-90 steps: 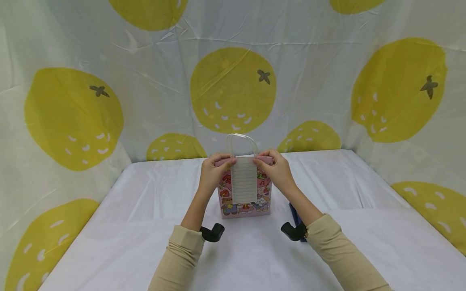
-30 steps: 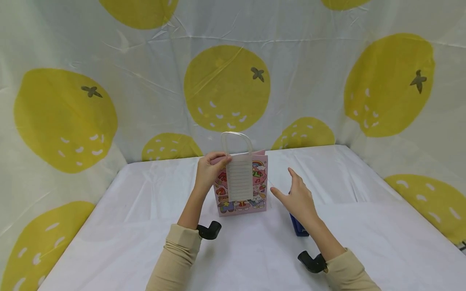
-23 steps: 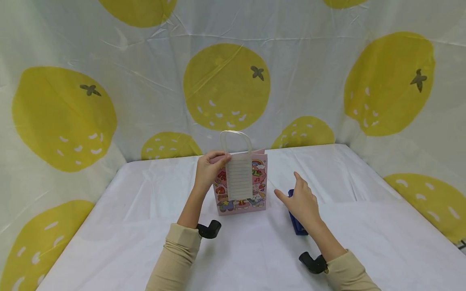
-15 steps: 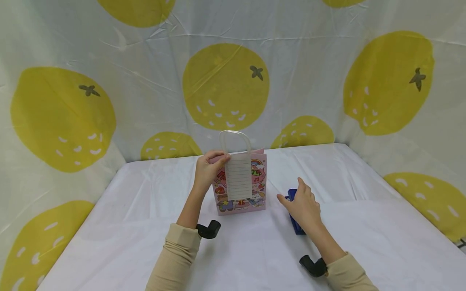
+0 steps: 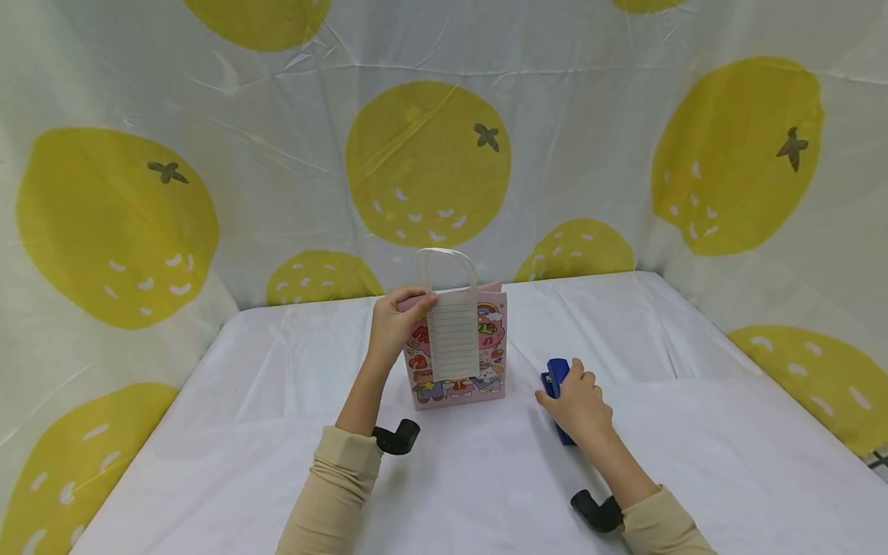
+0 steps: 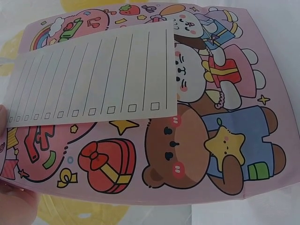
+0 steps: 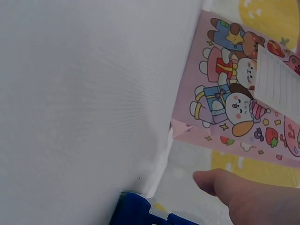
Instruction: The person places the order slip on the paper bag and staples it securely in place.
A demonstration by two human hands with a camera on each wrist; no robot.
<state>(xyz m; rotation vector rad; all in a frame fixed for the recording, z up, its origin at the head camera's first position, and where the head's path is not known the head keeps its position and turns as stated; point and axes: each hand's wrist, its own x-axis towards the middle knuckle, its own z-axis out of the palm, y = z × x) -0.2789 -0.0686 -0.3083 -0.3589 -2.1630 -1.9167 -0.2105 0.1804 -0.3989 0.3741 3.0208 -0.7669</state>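
Note:
A pink paper gift bag [image 5: 494, 347] with cartoon animals and white handles stands upright on the table. Against its front hangs a lined checklist sheet [image 5: 454, 335], its rows ending in small boxes. My left hand [image 5: 392, 324] pinches the sheet's upper left corner together with the bag's top edge. To the right of the bag, a blue stapler [image 5: 557, 370] lies on the cloth, partly covered by my right hand [image 5: 581, 405]. The right thumb [image 7: 211, 180] stands apart from the stapler in the right wrist view, and the other fingers bend over its far side.
White cloth [image 5: 458, 478] covers the table. A curtain [image 5: 569, 139] printed with yellow lemons hangs behind and along both sides. Black angled pieces [image 5: 598, 512] are worn at both wrists.
My right hand has let go of the sheet and bag top, then moved right and down to the stapler. The left hand keeps its pinch.

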